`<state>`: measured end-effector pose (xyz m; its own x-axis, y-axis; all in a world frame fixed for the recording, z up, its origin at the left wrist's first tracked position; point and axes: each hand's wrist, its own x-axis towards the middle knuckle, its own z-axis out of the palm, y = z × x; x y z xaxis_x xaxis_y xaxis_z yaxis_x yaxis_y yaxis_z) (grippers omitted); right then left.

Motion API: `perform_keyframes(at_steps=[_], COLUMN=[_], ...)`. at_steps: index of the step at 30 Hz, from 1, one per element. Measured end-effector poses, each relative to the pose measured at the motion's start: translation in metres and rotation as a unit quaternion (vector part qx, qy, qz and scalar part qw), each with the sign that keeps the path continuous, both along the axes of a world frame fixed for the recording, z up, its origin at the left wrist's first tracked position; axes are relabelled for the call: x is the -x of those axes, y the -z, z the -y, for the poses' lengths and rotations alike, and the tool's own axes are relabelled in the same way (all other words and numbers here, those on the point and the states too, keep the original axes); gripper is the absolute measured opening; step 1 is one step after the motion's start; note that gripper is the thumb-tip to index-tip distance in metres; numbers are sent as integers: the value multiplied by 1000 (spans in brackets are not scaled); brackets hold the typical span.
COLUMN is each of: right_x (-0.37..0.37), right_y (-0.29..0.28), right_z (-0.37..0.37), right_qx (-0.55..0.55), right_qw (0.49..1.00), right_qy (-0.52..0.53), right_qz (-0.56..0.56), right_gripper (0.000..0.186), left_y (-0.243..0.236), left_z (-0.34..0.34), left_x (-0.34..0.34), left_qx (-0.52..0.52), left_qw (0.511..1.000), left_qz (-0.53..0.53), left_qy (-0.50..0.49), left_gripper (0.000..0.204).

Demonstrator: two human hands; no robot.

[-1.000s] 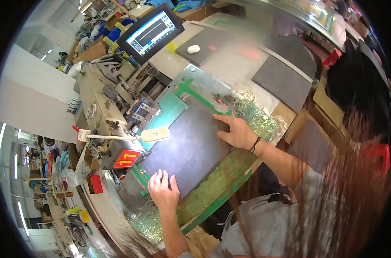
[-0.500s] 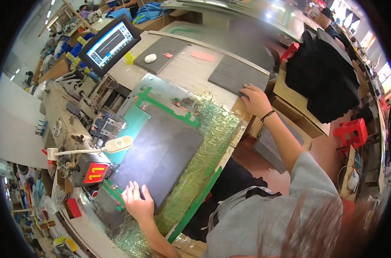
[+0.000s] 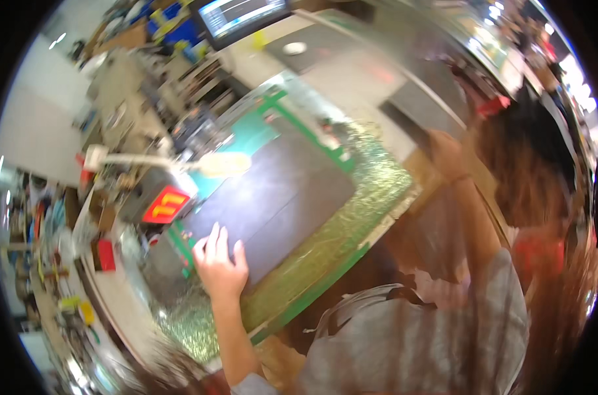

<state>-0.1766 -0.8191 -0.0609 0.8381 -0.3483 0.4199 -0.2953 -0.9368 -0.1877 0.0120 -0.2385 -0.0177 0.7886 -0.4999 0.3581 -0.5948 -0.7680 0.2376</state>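
My left hand (image 3: 221,268) lies with its fingers apart on the lower left of a dark grey fabric panel (image 3: 299,191). That panel rests on a clear sewing template (image 3: 386,172) with green strips along its edges. My right hand (image 3: 448,157) reaches to the far right, smeared by motion. Its fingers look closed on the near corner of a second dark grey fabric panel (image 3: 423,105), whose near-left edge appears dark and slightly raised. A lamp (image 3: 225,164) on a white stem lights the first panel beside the sewing machine (image 3: 124,99).
A screen (image 3: 240,16) stands at the back. Another grey panel (image 3: 319,45) bears a white computer mouse (image 3: 295,49). Black fabric pieces (image 3: 526,151) are piled at the right. A box with red digits (image 3: 166,205) sits left of the template.
The view has swung, shifting the table within the picture. My right hand has closed at the corner of the far panel, and that panel's edge has lifted. My left hand stays on the near panel.
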Motion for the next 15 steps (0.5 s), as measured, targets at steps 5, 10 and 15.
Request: perform_keyframes(at_steps=[5,10,15], right_x=[-19,-60,-100], right_y=[-59,-58,-58], right_z=[-94,-201,-253], right_qx=[-24,-87,-64], right_qw=[987,948,883], right_qy=[-29,-284,-464], right_qz=[154,114,38], right_gripper=[41,31,40], left_y=[9,5,20], left_z=[-4,1,-8], left_x=[-3,0,-2], left_qx=[-5,43,100], left_qw=[1000,997,993], left_qz=[17,58,10], left_qy=[-22,-14,62], left_gripper=[44,49,53])
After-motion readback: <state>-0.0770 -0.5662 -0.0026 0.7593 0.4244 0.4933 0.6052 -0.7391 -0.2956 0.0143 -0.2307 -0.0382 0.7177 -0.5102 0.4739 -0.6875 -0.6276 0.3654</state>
